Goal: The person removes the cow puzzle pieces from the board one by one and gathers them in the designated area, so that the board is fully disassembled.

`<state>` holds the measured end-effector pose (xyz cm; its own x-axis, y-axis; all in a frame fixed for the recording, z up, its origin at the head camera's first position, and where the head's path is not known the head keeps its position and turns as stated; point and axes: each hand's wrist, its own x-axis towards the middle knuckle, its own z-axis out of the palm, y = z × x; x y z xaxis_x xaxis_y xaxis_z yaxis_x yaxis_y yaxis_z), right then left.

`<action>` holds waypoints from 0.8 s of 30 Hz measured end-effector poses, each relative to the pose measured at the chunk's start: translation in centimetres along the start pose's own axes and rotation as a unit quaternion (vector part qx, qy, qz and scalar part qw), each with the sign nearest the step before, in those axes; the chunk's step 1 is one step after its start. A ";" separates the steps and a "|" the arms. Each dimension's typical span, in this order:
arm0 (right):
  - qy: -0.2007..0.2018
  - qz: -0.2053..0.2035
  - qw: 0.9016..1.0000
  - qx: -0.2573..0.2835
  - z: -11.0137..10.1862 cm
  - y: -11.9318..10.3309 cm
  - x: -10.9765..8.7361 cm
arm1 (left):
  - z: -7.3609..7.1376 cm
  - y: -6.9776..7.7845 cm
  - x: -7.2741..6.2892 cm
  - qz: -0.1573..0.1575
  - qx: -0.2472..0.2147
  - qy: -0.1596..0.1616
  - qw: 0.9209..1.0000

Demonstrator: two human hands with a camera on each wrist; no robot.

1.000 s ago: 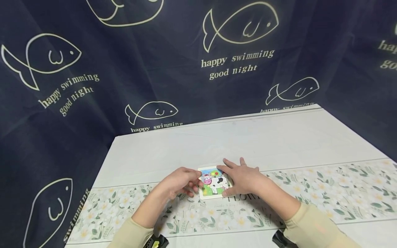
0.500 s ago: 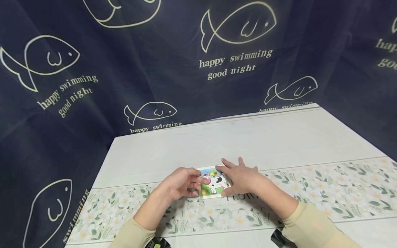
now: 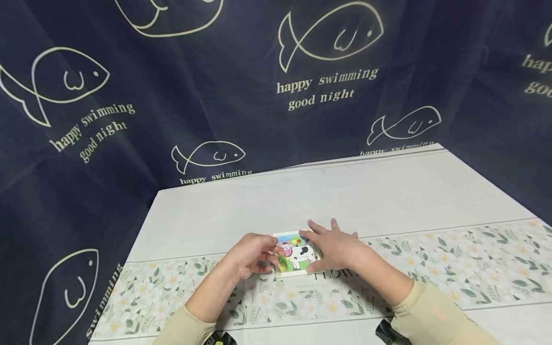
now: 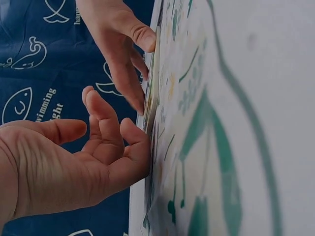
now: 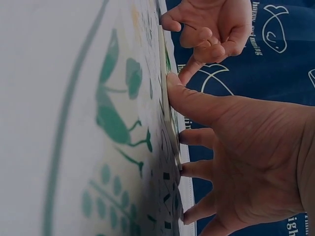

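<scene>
A small flat board (image 3: pixel 297 255) with a cartoon cow picture and a pale rim lies on the table in the head view. My right hand (image 3: pixel 339 248) spans its right side with spread fingers, thumb at the near edge and index finger at the far edge. In the right wrist view that thumb (image 5: pixel 179 91) presses on the board's rim, and other fingertips rest beyond it. My left hand (image 3: pixel 254 253) is at the left edge, loosely bent, with one finger over the cow's head. The left wrist view shows the left hand (image 4: pixel 103 162) with thumb and fingers apart.
The board lies on a white tablecloth (image 3: pixel 276 206) with a floral band (image 3: pixel 435 263) across it. Behind the table hangs a dark blue curtain (image 3: pixel 258 115) with fish drawings. Black wrist devices (image 3: pixel 220 338) show below both sleeves.
My left hand's fingers have moved right, from the board's left edge onto the cow's head, then drawn back slightly. The right hand has stayed nearly still on the right side.
</scene>
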<state>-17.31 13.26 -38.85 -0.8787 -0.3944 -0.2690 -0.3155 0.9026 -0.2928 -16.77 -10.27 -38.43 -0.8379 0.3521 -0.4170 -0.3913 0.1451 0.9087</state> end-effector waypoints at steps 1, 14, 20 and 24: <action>-0.001 -0.002 1.000 -0.001 0.0 0.0 0.0 | 0.0 0.0 0.0 0.003 0.002 0.003 1.000; -0.011 -0.010 1.000 -0.011 -0.1 0.0 -0.2 | 0.4 -0.1 -0.1 0.013 0.006 0.043 0.999; -0.012 -0.010 1.000 -0.012 0.0 0.0 -0.2 | 0.4 -0.2 -0.1 0.014 0.023 0.056 0.998; -0.011 -0.013 1.000 -0.014 0.0 0.1 -0.2 | 0.5 -0.2 -0.3 0.020 0.040 0.058 0.997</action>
<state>-17.19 13.38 -38.82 -0.8619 -0.4219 -0.2811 -0.3489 0.8959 -0.2751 -16.23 -9.92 -38.42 -0.8919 0.2513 -0.3759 -0.3295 0.2082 0.9209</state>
